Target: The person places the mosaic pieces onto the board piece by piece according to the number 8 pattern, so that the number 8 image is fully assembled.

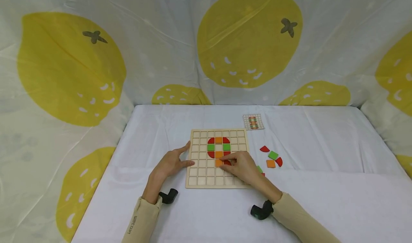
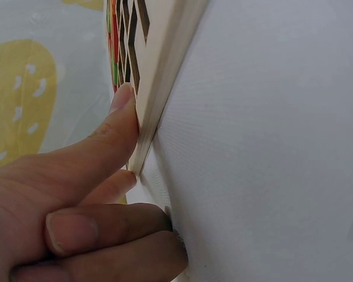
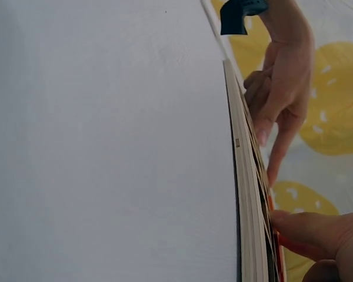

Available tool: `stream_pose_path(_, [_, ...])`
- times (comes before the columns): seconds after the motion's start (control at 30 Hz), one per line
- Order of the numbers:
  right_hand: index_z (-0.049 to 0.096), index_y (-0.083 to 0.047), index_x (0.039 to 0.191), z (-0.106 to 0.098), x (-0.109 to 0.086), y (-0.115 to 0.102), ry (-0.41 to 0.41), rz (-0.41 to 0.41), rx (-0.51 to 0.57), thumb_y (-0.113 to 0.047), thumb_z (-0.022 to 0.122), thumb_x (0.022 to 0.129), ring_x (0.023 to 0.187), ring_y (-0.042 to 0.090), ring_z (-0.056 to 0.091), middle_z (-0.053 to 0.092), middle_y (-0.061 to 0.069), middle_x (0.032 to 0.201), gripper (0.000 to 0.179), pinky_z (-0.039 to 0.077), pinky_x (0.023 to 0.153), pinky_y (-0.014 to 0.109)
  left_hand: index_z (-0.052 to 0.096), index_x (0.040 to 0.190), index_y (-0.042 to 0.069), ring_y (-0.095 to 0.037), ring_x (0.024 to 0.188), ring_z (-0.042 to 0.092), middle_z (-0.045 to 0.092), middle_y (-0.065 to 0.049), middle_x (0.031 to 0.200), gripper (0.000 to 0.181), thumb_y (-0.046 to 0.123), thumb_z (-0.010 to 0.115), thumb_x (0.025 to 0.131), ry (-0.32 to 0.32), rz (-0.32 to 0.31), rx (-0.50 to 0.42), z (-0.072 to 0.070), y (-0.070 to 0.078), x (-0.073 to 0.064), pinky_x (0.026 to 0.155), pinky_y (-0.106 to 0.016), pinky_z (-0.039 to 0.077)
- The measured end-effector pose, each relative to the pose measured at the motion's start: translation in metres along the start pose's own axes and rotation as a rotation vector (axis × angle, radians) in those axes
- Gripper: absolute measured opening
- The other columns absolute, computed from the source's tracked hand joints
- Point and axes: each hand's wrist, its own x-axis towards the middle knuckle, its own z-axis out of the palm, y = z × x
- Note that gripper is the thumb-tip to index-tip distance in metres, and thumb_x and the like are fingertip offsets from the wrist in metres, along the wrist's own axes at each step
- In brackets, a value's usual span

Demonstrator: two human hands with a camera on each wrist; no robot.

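Note:
A wooden grid board (image 1: 201, 181) lies on the white-covered table, with red, orange and green pieces forming a figure in its cells. My left hand (image 1: 170, 163) touches the board's left edge, thumb and index finger spread apart along it; in the left wrist view the thumb lies on the rim. Over the board's middle, my right hand (image 1: 241, 166) holds an orange square tile (image 1: 219, 163) between thumb and index fingertips, at a cell just below another orange tile (image 1: 219, 154). A red quarter-round piece (image 1: 227, 162) shows partly beneath that hand.
Loose pieces lie right of the board: an orange square (image 1: 271, 163), a green square (image 1: 273, 155) and red quarter-rounds (image 1: 264, 149). More pieces are partly covered by the right forearm. A pattern card (image 1: 253, 122) lies behind the board. Lemon-print cloth (image 1: 173, 49) hangs behind the table.

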Motion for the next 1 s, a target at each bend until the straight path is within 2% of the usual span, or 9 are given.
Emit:
stream_pose_path(0.07, [0.083, -0.014, 0.107, -0.003, -0.001, 0.0, -0.013, 0.017, 0.008, -0.02, 0.088, 0.084, 0.052, 0.005, 0.034, 0.038, -0.007, 0.054, 0.024, 0.023, 0.052, 0.02, 0.029, 0.164, 0.018, -0.035, 0.122, 0.062, 0.045, -0.024, 0.159, 0.084, 0.036, 0.075, 0.095, 0.001, 0.001, 0.008, 0.0, 0.0, 0.0, 0.107, -0.052, 0.046])
stream_pose_path(0.17, [0.083, -0.017, 0.11, -0.011, -0.004, 0.001, -0.024, 0.059, 0.016, -0.023, 0.087, 0.085, 0.05, 0.007, 0.032, 0.035, -0.006, 0.053, 0.026, 0.022, 0.05, 0.021, 0.03, 0.164, 0.019, -0.027, 0.098, 0.06, 0.048, -0.026, 0.156, 0.084, 0.037, 0.075, 0.095, 0.002, 0.0, 0.019, 0.0, 0.0, 0.0, 0.1, -0.049, 0.048])
stream_pose_path(0.2, [0.083, -0.018, 0.111, -0.015, -0.005, 0.002, -0.023, 0.076, 0.012, -0.025, 0.087, 0.085, 0.05, 0.008, 0.032, 0.035, -0.006, 0.053, 0.027, 0.021, 0.05, 0.021, 0.03, 0.164, 0.019, -0.028, 0.1, 0.062, 0.048, -0.026, 0.156, 0.084, 0.037, 0.075, 0.095, 0.001, -0.001, 0.018, 0.0, 0.0, 0.0, 0.1, -0.049, 0.047])
stream_pose_path(0.27, [0.083, -0.019, 0.112, -0.025, -0.009, 0.004, -0.009, 0.106, -0.001, -0.026, 0.087, 0.085, 0.05, 0.01, 0.032, 0.034, -0.005, 0.053, 0.028, 0.021, 0.05, 0.022, 0.03, 0.164, 0.018, -0.032, 0.115, 0.063, 0.045, -0.024, 0.159, 0.084, 0.037, 0.075, 0.095, 0.002, 0.001, 0.017, 0.0, 0.0, 0.0, 0.105, -0.051, 0.047])
stream_pose_path(0.4, [0.082, -0.015, 0.112, -0.047, -0.018, 0.014, 0.046, 0.131, -0.028, -0.023, 0.087, 0.085, 0.053, 0.01, 0.03, 0.032, -0.005, 0.055, 0.029, 0.021, 0.05, 0.022, 0.029, 0.164, 0.017, -0.039, 0.143, 0.049, 0.041, -0.022, 0.161, 0.084, 0.036, 0.075, 0.095, 0.002, 0.004, 0.002, 0.0, 0.0, -0.001, 0.113, -0.056, 0.042])
stream_pose_path(0.53, [0.081, -0.011, 0.113, -0.07, -0.028, 0.031, 0.108, 0.137, -0.06, -0.018, 0.085, 0.086, 0.054, 0.009, 0.029, 0.03, -0.006, 0.056, 0.028, 0.023, 0.05, 0.022, 0.029, 0.164, 0.017, -0.041, 0.148, 0.043, 0.039, -0.022, 0.162, 0.084, 0.036, 0.074, 0.095, -0.002, 0.001, -0.003, 0.0, 0.0, -0.001, 0.115, -0.058, 0.04])
stream_pose_path(0.6, [0.081, -0.01, 0.114, -0.08, -0.033, 0.039, 0.136, 0.153, -0.076, -0.017, 0.085, 0.087, 0.054, 0.009, 0.035, 0.031, -0.006, 0.056, 0.028, 0.026, 0.051, 0.023, 0.029, 0.164, 0.018, -0.041, 0.15, 0.038, 0.039, -0.022, 0.163, 0.085, 0.036, 0.074, 0.095, -0.005, 0.001, -0.003, 0.0, 0.0, -0.001, 0.116, -0.058, 0.039])
stream_pose_path(0.77, [0.079, -0.008, 0.117, -0.101, -0.037, 0.058, 0.179, 0.209, -0.14, -0.019, 0.083, 0.088, 0.051, 0.012, 0.039, 0.036, -0.004, 0.056, 0.031, 0.025, 0.049, 0.024, 0.028, 0.164, 0.019, -0.041, 0.152, 0.034, 0.036, -0.02, 0.165, 0.085, 0.036, 0.074, 0.095, -0.008, -0.008, -0.015, -0.001, -0.001, 0.0, 0.118, -0.058, 0.037])
stream_pose_path(1.0, [0.078, -0.005, 0.118, -0.103, -0.032, 0.071, 0.174, 0.237, -0.193, -0.02, 0.082, 0.088, 0.048, 0.013, 0.035, 0.036, -0.004, 0.055, 0.033, 0.021, 0.048, 0.023, 0.028, 0.164, 0.018, -0.041, 0.152, 0.034, 0.036, -0.02, 0.164, 0.086, 0.037, 0.075, 0.095, -0.009, -0.002, -0.011, 0.0, -0.001, 0.001, 0.118, -0.058, 0.037])
